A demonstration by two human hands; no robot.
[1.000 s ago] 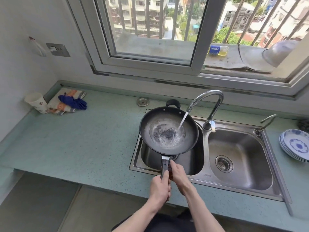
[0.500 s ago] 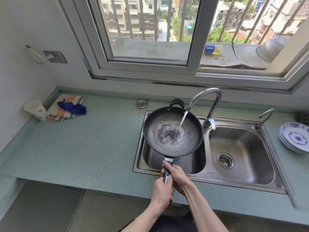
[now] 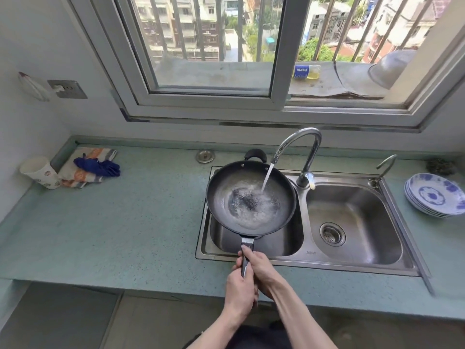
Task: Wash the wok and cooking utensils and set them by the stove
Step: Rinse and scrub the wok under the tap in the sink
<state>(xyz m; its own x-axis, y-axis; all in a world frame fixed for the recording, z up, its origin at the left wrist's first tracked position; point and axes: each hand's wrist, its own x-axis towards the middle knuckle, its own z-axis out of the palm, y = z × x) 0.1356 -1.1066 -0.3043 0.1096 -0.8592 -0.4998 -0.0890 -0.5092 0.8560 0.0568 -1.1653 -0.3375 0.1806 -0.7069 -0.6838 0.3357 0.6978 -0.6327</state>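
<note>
A black wok hangs level over the left basin of the steel double sink. Water runs from the curved tap into the wok and pools over dark residue at its middle. Both hands grip the wok's long handle at the sink's front edge. My right hand holds it nearer the pan; my left hand wraps the handle's end. No other utensils show.
A stack of blue-and-white plates sits right of the sink. At the far left of the green counter lie a paper cup, a folded cloth and a blue glove. A sink plug rests near the wall.
The wok has stayed under the running tap in both hands; more water has gathered in it. The view has tilted up a little.
</note>
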